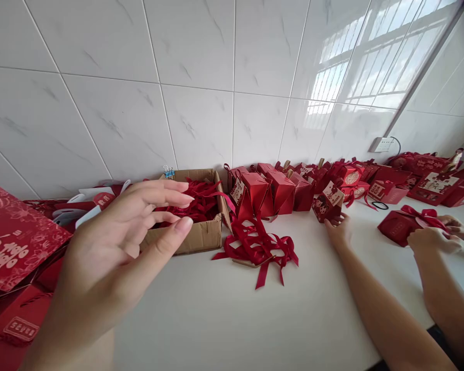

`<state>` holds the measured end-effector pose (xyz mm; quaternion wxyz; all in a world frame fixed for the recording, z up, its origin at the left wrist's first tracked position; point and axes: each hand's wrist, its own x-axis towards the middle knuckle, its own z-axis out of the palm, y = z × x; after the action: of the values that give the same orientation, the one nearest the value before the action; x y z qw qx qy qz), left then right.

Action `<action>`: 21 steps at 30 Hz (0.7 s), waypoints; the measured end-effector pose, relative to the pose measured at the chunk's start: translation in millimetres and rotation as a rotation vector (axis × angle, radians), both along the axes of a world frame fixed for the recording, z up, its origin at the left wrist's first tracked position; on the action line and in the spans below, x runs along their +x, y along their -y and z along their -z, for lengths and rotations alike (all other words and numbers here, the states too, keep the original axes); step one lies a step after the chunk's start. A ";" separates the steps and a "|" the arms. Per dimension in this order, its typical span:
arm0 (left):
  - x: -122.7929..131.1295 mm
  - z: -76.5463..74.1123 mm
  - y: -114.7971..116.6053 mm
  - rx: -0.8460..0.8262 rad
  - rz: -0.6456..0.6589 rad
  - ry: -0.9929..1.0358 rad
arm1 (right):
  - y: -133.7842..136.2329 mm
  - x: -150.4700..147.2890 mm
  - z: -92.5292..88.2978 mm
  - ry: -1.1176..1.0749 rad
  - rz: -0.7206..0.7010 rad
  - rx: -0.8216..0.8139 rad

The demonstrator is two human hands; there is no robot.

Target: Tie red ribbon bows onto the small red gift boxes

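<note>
My left hand is raised in the foreground, left of the middle. Its fingers are slightly curved, thumb apart, with nothing between them. Behind the fingers stands a cardboard box full of red ribbons. On the white table, my right hand reaches out to a small red gift box with a printed pale label. The fingers grip its lower right edge; part of the grip is hidden behind the box. A loose heap of red ribbon lies between my hands.
Red gift boxes line the tiled wall. Large red printed packages are piled at the left. At the right, a co-worker's hands hold a red box with a bow. A black ring lies nearby.
</note>
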<state>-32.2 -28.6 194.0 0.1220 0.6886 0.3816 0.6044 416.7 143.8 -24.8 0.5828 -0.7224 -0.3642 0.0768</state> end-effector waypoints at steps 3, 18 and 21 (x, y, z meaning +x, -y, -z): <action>-1.4 0.3 0.2 -0.002 -0.008 -0.018 | -6.6 -0.9 -2.0 0.036 -0.022 -0.051; 3.0 4.9 -11.1 -0.020 -0.063 -0.122 | -40.6 -0.4 -8.8 0.345 0.060 -0.607; 4.0 9.3 -14.9 -0.008 -0.062 -0.150 | -41.8 2.5 -5.9 0.411 -0.030 -0.611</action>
<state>-28.2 -13.7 184.7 0.0770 0.7192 0.4133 0.5532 419.2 185.6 -18.8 0.2538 -0.8580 -0.4444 0.0435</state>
